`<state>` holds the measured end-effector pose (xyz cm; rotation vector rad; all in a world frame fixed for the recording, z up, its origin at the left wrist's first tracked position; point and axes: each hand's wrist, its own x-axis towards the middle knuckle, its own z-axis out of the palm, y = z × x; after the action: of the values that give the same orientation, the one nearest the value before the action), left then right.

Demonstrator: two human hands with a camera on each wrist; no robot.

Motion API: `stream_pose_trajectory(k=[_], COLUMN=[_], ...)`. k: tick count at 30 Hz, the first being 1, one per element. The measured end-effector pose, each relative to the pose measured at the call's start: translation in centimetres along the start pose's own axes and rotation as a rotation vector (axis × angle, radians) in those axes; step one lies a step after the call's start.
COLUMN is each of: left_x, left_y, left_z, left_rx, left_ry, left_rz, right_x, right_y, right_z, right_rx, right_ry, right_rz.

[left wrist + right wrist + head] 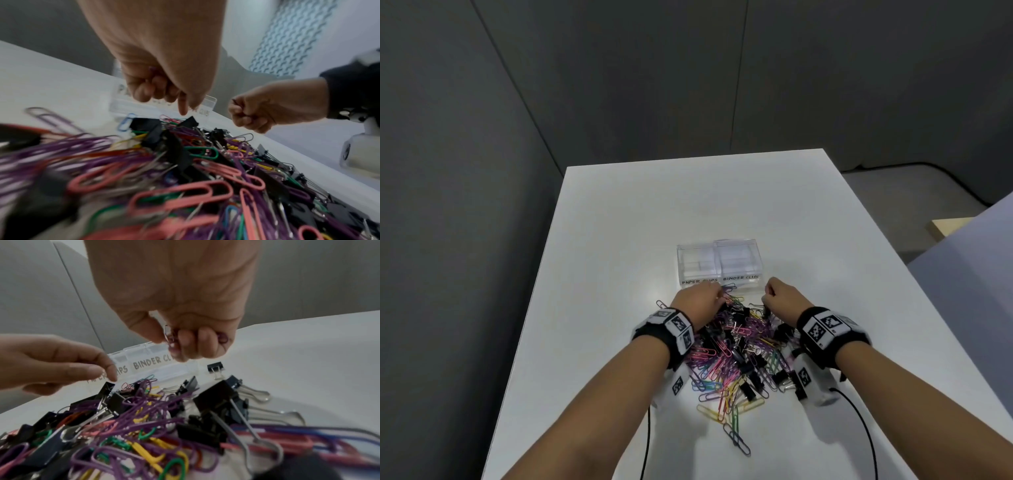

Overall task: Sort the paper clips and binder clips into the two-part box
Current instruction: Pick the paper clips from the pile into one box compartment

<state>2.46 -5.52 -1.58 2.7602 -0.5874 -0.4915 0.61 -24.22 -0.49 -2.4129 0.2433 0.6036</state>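
Here the right hand (185, 340) pinches a few purple paper clips (170, 337) above the mixed pile (736, 346) on the bench (619, 240), just short of the clear two-part box (719, 262). The left hand (698, 301), fingers loosely curled with one pointing down, holds nothing I can make out. Best carry the clips over the compartment labelled for paper clips, the left one, and release low so none bounce across the divider.

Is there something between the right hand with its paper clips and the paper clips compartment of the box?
Nothing blocks it. The right hand holds purple clips just before the open, lidless box.
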Motion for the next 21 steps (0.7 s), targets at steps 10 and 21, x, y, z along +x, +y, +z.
stream_pose_trajectory(k=[10,21], left_x=[1.7,0.6], left_y=[2.1,0.0], left_z=[0.5,0.7], left_rx=[0.339,0.318], left_ry=[-0.067,-0.015], left_rz=[0.036,0.06], right_x=[0.0,-0.1], right_y=[-0.6,-0.4], right_z=[0.8,2.0], right_rx=[-0.232,-0.351], right_ry=[-0.002,0.002], right_rz=[-0.033,-0.041])
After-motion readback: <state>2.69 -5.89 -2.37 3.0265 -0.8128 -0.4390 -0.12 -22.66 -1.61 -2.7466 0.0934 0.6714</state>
